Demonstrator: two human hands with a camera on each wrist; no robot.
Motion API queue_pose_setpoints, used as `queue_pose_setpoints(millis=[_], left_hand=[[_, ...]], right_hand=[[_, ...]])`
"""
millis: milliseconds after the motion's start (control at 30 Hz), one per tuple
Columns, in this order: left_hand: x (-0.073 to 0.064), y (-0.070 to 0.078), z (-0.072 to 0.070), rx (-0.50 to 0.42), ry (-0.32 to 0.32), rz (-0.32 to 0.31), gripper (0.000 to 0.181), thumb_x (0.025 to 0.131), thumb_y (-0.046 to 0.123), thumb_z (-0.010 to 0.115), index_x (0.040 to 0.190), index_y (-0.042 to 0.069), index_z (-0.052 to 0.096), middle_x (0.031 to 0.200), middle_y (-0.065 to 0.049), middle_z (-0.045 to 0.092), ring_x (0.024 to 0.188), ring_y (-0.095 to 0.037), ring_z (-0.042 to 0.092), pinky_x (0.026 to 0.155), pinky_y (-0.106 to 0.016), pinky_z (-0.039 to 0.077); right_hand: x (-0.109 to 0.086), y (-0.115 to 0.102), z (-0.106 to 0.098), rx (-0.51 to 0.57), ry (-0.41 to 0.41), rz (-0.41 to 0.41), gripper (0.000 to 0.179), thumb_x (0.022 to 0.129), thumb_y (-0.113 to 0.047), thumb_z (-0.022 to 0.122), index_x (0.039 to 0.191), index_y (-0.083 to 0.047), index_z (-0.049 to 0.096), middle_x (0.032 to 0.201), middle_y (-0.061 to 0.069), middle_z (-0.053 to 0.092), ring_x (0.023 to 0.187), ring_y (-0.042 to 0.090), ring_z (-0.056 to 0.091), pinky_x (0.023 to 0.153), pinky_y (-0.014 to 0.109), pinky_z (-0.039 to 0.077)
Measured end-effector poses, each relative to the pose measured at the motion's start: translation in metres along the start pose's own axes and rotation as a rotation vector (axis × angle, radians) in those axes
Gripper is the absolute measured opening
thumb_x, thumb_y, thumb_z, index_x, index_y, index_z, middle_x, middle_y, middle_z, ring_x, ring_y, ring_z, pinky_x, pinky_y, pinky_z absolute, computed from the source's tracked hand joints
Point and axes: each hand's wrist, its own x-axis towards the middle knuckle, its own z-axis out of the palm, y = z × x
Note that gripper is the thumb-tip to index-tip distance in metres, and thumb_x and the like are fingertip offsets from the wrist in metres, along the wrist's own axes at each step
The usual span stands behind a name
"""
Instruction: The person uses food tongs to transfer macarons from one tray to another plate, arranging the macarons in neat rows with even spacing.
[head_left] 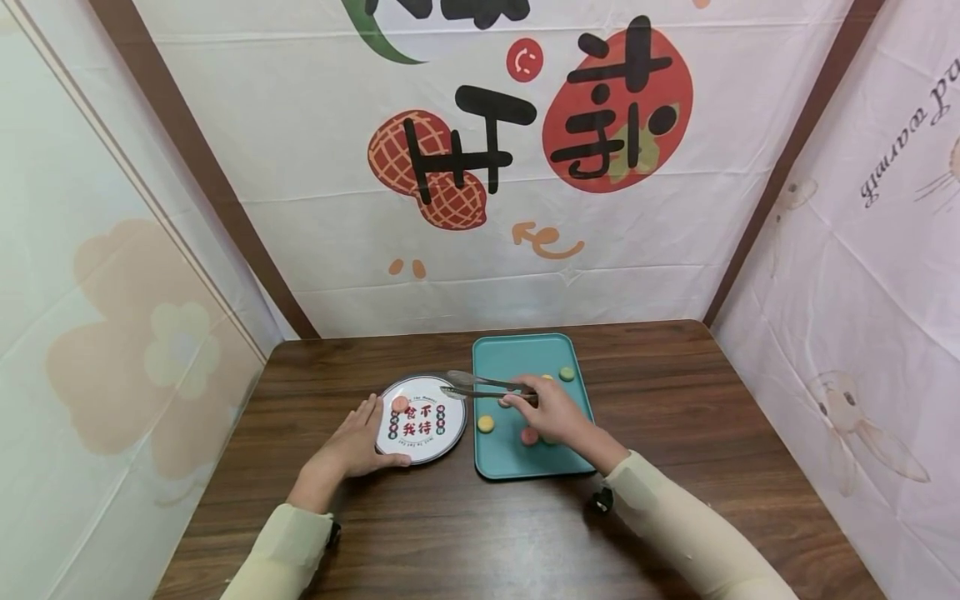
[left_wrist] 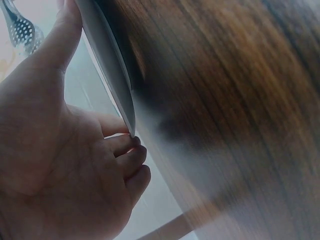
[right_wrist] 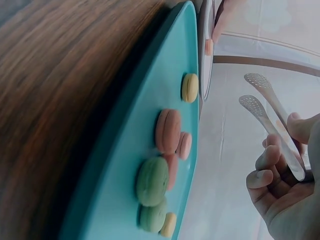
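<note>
My left hand (head_left: 356, 437) rests at the left side of a round white plate (head_left: 442, 442), the fingers along its rim and the thumb on its near edge. A pink macaron (head_left: 401, 404) lies on this plate. My right hand (head_left: 553, 410) grips metal tongs (head_left: 463, 378) above a teal tray (head_left: 517, 354). The tongs' two perforated heads (right_wrist: 256, 106) are apart, hold nothing and reach left over the plate's edge. On the tray sit several macarons, among them a yellow one (head_left: 486, 424), a pink one (head_left: 529, 436) and a green one (right_wrist: 152, 181); my right hand partly hides others.
Plate and tray stand side by side on a dark wooden table (head_left: 645, 392), the tray on the right. A printed white cloth wall (head_left: 337, 275) rises behind the table, with more cloth at both sides.
</note>
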Motion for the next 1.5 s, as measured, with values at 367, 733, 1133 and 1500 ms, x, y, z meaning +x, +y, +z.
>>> queue_pose_setpoints(millis=[367, 733, 1133, 1500], left_hand=[[-0.002, 0.0, 0.004, -0.008, -0.002, 0.004, 0.14, 0.08, 0.072, 0.084, 0.165, -0.015, 0.014, 0.172, -0.038, 0.014, 0.16, -0.054, 0.016, 0.132, -0.062, 0.018], [-0.003, -0.002, 0.01, -0.026, 0.005, 0.008, 0.142, 0.08, 0.074, 0.082, 0.165, -0.015, 0.013, 0.173, -0.037, 0.011, 0.161, -0.052, 0.013, 0.132, -0.062, 0.016], [-0.004, 0.002, 0.004, -0.021, -0.004, -0.003, 0.14, 0.081, 0.069, 0.085, 0.164, -0.017, 0.013, 0.172, -0.038, 0.012, 0.161, -0.053, 0.015, 0.132, -0.063, 0.017], [-0.002, 0.005, -0.002, -0.01, -0.02, -0.022, 0.14, 0.081, 0.071, 0.083, 0.165, -0.015, 0.011, 0.173, -0.037, 0.01, 0.161, -0.052, 0.013, 0.132, -0.062, 0.017]], right_hand=[[-0.018, 0.013, -0.009, -0.046, 0.036, -0.031, 0.034, 0.107, -0.032, 0.069, 0.129, -0.006, 0.072, 0.087, 0.002, 0.068, 0.061, 0.007, 0.056, 0.053, 0.028, 0.046], [-0.034, 0.021, -0.023, -0.052, 0.042, -0.046, 0.035, 0.107, -0.031, 0.07, 0.129, -0.004, 0.072, 0.064, -0.006, 0.054, 0.052, 0.004, 0.037, 0.048, 0.026, 0.037], [-0.044, 0.035, -0.031, -0.037, -0.002, -0.013, 0.032, 0.107, -0.026, 0.071, 0.132, -0.007, 0.071, 0.081, 0.008, 0.072, 0.056, 0.008, 0.052, 0.049, 0.026, 0.045], [-0.047, 0.037, -0.037, -0.106, 0.004, -0.02, 0.034, 0.106, -0.024, 0.072, 0.133, -0.003, 0.07, 0.093, 0.004, 0.074, 0.066, 0.005, 0.062, 0.059, 0.027, 0.055]])
